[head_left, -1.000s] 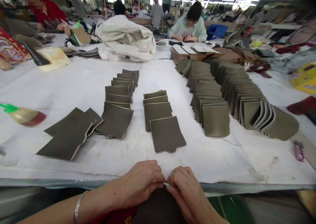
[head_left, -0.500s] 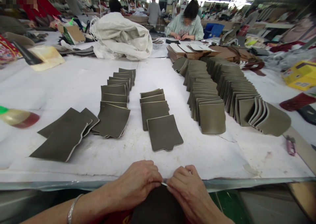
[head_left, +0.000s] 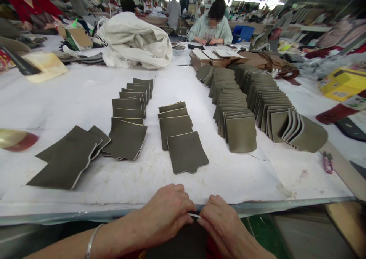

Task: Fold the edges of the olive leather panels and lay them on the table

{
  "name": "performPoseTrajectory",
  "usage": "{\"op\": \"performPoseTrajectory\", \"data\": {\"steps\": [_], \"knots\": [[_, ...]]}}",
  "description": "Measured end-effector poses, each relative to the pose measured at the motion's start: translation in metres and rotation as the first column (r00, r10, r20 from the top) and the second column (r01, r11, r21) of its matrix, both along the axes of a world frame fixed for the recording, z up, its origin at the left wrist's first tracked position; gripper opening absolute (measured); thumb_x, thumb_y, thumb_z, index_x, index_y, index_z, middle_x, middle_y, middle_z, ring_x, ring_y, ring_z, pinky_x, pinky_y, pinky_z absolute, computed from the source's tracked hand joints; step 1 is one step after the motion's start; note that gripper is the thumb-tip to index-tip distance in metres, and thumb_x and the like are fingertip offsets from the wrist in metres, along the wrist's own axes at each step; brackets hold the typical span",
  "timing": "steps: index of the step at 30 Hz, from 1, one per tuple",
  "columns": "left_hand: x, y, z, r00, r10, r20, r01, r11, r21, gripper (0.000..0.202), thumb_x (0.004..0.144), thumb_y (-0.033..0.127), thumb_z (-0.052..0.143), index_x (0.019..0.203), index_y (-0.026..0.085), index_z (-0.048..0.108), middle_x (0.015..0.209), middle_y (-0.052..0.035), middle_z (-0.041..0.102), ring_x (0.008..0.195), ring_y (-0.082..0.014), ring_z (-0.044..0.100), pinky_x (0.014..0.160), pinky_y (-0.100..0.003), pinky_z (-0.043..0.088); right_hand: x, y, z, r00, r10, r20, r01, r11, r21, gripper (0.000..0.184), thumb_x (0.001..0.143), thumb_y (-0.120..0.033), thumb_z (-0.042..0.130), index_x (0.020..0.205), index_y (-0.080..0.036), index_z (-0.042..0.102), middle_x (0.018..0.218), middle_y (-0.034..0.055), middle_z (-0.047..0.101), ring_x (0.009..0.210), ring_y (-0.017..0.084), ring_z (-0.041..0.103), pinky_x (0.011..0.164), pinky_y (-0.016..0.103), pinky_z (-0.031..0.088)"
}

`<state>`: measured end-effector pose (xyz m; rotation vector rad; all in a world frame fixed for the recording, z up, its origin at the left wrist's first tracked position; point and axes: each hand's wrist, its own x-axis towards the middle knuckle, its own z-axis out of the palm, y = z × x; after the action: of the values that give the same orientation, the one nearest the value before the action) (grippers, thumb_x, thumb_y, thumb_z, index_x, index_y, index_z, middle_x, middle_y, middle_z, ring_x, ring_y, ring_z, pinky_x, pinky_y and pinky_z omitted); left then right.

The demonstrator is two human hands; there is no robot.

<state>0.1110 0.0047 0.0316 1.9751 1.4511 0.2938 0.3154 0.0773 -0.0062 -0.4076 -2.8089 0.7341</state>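
Just off the table's front edge, a dark olive leather-like panel (head_left: 178, 242) with a pale cut edge hangs between both hands. My left hand (head_left: 168, 209) pinches its top edge, fingers closed, and my right hand (head_left: 221, 221) pinches the same edge a little to the right. A short pale strip of that edge shows between the fingertips. Beyond the hands lies a similar panel with a small tab (head_left: 188, 152), overlapping several others in a short row. More olive panels lie in a row (head_left: 127, 139) to the left, with loose ones (head_left: 64, 162) fanned beside them.
Two long rows of overlapping panels (head_left: 241, 133) run back on the right. Behind are a white cloth bundle (head_left: 137, 40), brown stacks (head_left: 200, 59) and a seated co-worker (head_left: 211, 26). A yellow box (head_left: 343, 84), a small pink-handled tool (head_left: 328, 163) and a bottle (head_left: 17, 139) lie at the sides.
My hands have shifted slightly right along the panel's top edge, and a bit more pale edge shows between them. The whole view has swung slightly; the panels on the table stay put.
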Motion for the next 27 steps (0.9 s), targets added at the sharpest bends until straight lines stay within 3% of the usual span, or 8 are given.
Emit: {"op": "performPoseTrajectory", "data": {"steps": [4,9,16,20,24,27], "knots": [[0.011,0.005,-0.005,0.999,-0.040,-0.005,0.040,0.998,0.054,0.024,0.092,0.024,0.052,0.069,0.019,0.056,0.072,0.0013,0.063,0.074,-0.0141,0.055,0.069,-0.025,0.039,0.003,0.000,0.000,0.999,-0.044,0.020,0.045,0.996,-0.073,0.030,0.100,-0.024,0.038,0.072,-0.019,0.048,0.067,0.0012,0.054,0.066,0.017,0.047,0.058,0.028,0.031],[0.012,0.003,-0.014,0.999,0.005,0.039,-0.006,0.999,0.036,0.027,0.091,0.026,0.057,0.064,0.018,0.054,0.068,0.0026,0.061,0.073,-0.0125,0.056,0.066,-0.022,0.038,0.009,0.001,0.004,0.990,-0.009,0.142,0.034,0.984,-0.173,0.018,0.096,-0.017,0.045,0.079,-0.018,0.051,0.077,0.0032,0.057,0.073,0.018,0.050,0.062,0.028,0.035],[0.011,0.002,-0.013,0.997,0.031,0.073,-0.031,1.000,0.002,0.025,0.090,0.023,0.056,0.066,0.018,0.057,0.070,0.0024,0.062,0.074,-0.0127,0.056,0.068,-0.022,0.037,0.005,0.001,0.006,0.998,-0.001,0.071,0.010,0.992,-0.123,0.029,0.100,-0.019,0.032,0.074,-0.019,0.046,0.072,0.0015,0.053,0.068,0.017,0.046,0.069,0.032,0.033],[-0.010,-0.006,-0.010,0.982,0.141,0.126,-0.123,0.982,-0.140,0.016,0.088,0.028,0.060,0.074,0.020,0.063,0.075,0.0028,0.064,0.077,-0.0133,0.057,0.070,-0.022,0.037,0.011,0.004,0.005,0.998,-0.048,0.032,0.053,0.987,-0.153,0.032,0.101,-0.025,0.031,0.073,-0.019,0.045,0.069,0.0004,0.052,0.067,0.016,0.047,0.066,0.030,0.033],[-0.035,-0.017,-0.009,0.917,0.319,0.241,-0.233,0.917,-0.325,0.015,0.087,0.022,0.057,0.074,0.019,0.064,0.074,0.0035,0.061,0.073,-0.0114,0.054,0.066,-0.019,0.035,0.013,0.007,0.002,0.995,-0.084,0.049,0.093,0.971,-0.221,0.030,0.102,-0.028,0.034,0.078,-0.020,0.050,0.074,0.0009,0.055,0.072,0.016,0.050,0.065,0.028,0.035],[-0.040,-0.022,-0.011,0.863,0.403,0.304,-0.268,0.876,-0.400,0.017,0.085,0.023,0.055,0.072,0.017,0.065,0.066,0.0040,0.055,0.064,-0.0102,0.049,0.059,-0.019,0.033,0.006,0.006,-0.003,0.996,-0.068,0.058,0.078,0.978,-0.194,0.023,0.100,-0.030,0.038,0.086,-0.020,0.053,0.079,0.0021,0.059,0.074,0.018,0.051,0.065,0.029,0.036]]}}
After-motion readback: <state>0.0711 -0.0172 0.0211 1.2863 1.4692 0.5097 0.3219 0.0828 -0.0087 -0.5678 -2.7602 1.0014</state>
